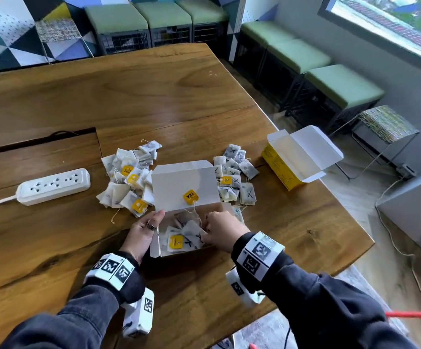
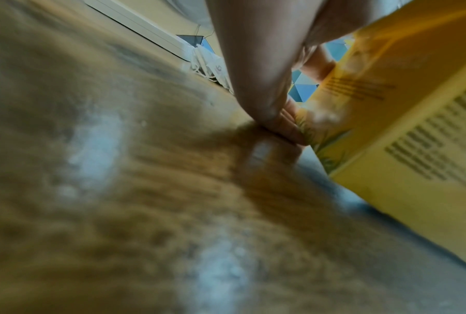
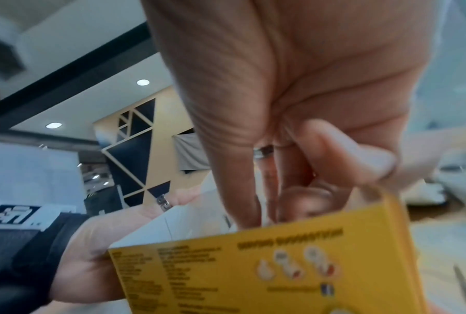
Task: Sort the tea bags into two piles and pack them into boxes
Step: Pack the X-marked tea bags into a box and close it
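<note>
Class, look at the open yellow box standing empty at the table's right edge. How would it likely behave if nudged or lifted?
The second box looks like thin card with nothing visible inside, so probably light and easy to slide. Its raised lid may make it tip. Near the table edge, it could fall.

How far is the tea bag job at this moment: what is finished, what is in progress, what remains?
Sorting looks done: two piles lie on the table, the left pile and the right pile marked with X. In hand: the left hand steadies the near box while the right hand pushes marked tea bags in. Left: both piles are still large, and the second box stands open, its inside hidden.
</note>
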Demonstrator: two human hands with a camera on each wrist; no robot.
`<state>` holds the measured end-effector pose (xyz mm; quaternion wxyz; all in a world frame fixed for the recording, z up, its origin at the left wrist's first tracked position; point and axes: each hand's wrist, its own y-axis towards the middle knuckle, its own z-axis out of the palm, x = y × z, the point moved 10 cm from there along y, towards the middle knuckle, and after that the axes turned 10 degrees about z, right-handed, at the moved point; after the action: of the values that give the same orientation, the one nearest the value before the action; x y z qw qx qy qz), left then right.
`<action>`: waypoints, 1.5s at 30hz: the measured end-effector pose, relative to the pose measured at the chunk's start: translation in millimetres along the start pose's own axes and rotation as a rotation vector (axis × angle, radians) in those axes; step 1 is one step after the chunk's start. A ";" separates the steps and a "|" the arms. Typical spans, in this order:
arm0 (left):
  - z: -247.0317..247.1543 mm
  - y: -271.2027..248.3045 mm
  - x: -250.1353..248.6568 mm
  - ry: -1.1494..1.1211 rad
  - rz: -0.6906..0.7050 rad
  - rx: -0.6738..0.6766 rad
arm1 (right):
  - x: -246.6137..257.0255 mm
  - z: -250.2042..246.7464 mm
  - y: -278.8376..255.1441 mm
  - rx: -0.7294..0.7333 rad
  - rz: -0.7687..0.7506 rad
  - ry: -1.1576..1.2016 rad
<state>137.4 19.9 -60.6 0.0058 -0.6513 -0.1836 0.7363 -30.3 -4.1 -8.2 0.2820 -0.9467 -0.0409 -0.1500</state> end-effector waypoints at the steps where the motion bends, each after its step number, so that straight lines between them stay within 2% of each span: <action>1: 0.6 0.1 0.0 0.003 0.003 0.001 | 1.3 -7.7 -3.5 -0.048 -0.007 -0.016; 5: -0.4 -0.9 1.9 -0.002 -0.008 0.010 | 22.3 -47.6 -13.3 -0.367 -0.147 0.017; 7: 1.4 -1.2 1.8 -0.009 -0.010 0.021 | 29.0 -52.4 -6.1 -0.434 -0.168 0.002; 11: 1.9 -2.3 3.5 -0.012 -0.042 0.035 | 15.2 -42.1 24.2 -0.310 -0.010 0.175; 13: 2.0 -2.5 3.5 -0.010 -0.049 0.032 | 12.1 -38.2 31.5 -0.272 0.023 0.219; 15: 3.1 -3.5 2.4 -0.014 -0.047 0.031 | 13.1 -34.8 35.1 -0.226 0.030 0.230; 19: 2.2 -4.0 2.2 -0.024 -0.042 0.019 | 10.2 -50.3 27.2 -0.216 -0.046 0.474; 20: 0.4 -3.8 2.5 -0.013 -0.039 0.009 | 7.3 -50.3 23.1 -0.175 -0.059 0.496; 23: -4.0 -3.0 1.5 0.023 -0.030 -0.028 | -8.1 -42.5 7.3 -0.023 -0.090 0.400; 27: -8.4 -1.5 -1.4 0.021 -0.007 -0.059 | -78.4 -69.7 1.9 -0.283 0.050 0.269; 28: -9.8 -1.4 -3.2 0.021 0.004 -0.066 | -97.5 -65.1 3.5 -0.254 0.109 0.219; 32: -24.1 1.0 -6.4 0.031 0.029 -0.139 | -151.6 -1.4 8.6 0.090 0.224 -0.064; 33: -26.8 1.7 -7.3 0.025 0.027 -0.148 | -154.7 6.3 4.6 0.117 0.210 -0.093; 37: -35.6 3.9 -13.2 -0.004 0.055 -0.190 | -153.8 9.4 -2.6 0.048 0.142 -0.123; 40: -35.2 3.7 -15.7 -0.007 0.058 -0.184 | -151.0 8.1 -1.0 0.067 0.145 -0.061; 45: -29.6 0.3 -14.8 -0.008 0.017 -0.154 | -157.2 5.3 -0.4 -0.012 0.173 0.067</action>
<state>168.2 23.7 -49.1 -0.0514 -0.6485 -0.2343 0.7225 -178.5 0.3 -60.5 0.2893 -0.9429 0.0517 -0.1570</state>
